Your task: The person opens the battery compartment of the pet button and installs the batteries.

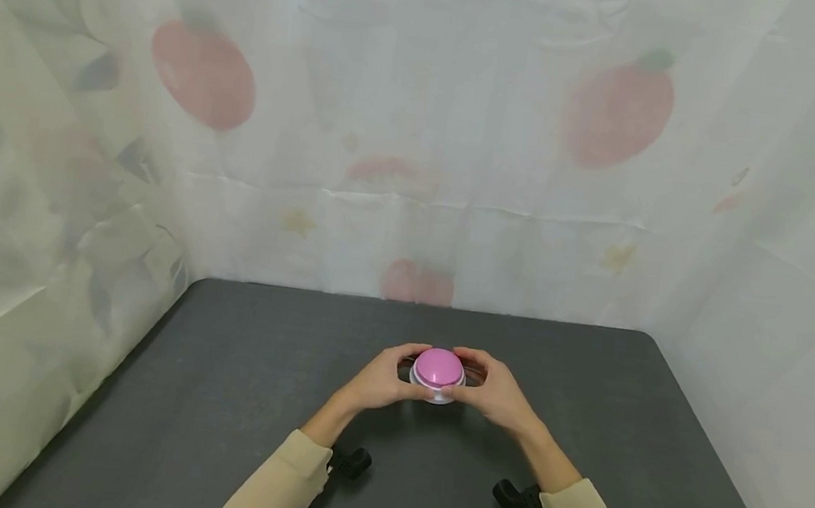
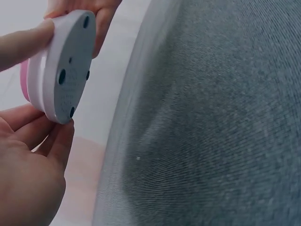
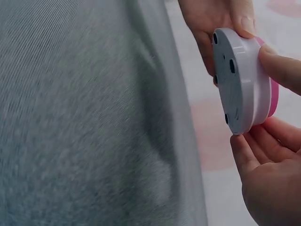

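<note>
A round push button [image 1: 439, 368] with a pink dome top and a white base is held between both hands, over the middle of the table. My left hand [image 1: 379, 382] grips its left side, thumb at the near edge and fingers round the far side. On the opposite side my right hand [image 1: 502, 395] holds it in much the same way. In the left wrist view, the flat underside of the white base [image 2: 77, 70] shows several dark round feet, lifted off the tabletop. The right wrist view shows the pink dome [image 3: 274, 99] facing away from the table.
The dark grey table [image 1: 253, 354] has rounded far corners. White curtains [image 1: 422, 122] with faded fruit prints hang behind it, and a leaf-patterned sheet [image 1: 28, 202] hangs along the left. Black wrist-worn devices [image 1: 515, 498] sit by the beige sleeves [image 1: 279, 478].
</note>
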The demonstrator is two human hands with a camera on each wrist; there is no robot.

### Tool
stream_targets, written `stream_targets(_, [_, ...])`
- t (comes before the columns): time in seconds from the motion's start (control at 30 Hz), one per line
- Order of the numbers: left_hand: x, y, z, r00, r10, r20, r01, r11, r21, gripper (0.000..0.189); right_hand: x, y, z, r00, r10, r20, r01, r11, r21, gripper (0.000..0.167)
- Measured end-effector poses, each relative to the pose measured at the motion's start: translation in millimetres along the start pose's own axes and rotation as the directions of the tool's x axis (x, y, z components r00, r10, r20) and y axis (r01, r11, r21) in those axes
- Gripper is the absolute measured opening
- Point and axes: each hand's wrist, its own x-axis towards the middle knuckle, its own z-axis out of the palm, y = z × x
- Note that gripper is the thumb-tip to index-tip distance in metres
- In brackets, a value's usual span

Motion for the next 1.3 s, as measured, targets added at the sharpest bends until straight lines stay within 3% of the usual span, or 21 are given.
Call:
stream_targets(0.37, [5.2, -19.3, 9.8, 0.999, -0.037, 0.019, 0.037, 0.999, 0.021, 0.076, 8.4, 20.1, 3.8, 0.999, 0.041, -0.007, -0.041, 0.992, -0.117, 0.069])
stream_targets(0.6, [4.9, -21.6, 14.4, 0.998, -0.054, 0.034, 0.053, 0.998, 0.038, 0.074, 9.1, 29.6, 4.1, 0.998, 0.066, 0.004, -0.065, 0.991, -0.118, 0.067])
stream_targets(0.97, [2.5, -21.9, 17.0, 0.997, -0.063, 0.049, 0.058, 0.993, 0.107, 0.072, 6.5, 38.1, 7.0, 0.999, 0.039, 0.008, -0.037, 0.986, -0.162, 0.065])
stream_targets(1.17, [-1.1, -20.6, 12.1, 0.995, -0.097, 0.011, 0.096, 0.993, 0.075, 0.069, 3.5, 38.0, 3.2, 0.999, 0.037, -0.001, -0.036, 0.983, -0.179, 0.062])
stream_targets(1.3, [-6.0, -16.8, 4.8, 0.996, -0.079, -0.037, 0.082, 0.991, 0.102, 0.063, -1.2, 33.6, -2.6, 0.998, 0.042, -0.043, -0.052, 0.971, -0.235, 0.059])
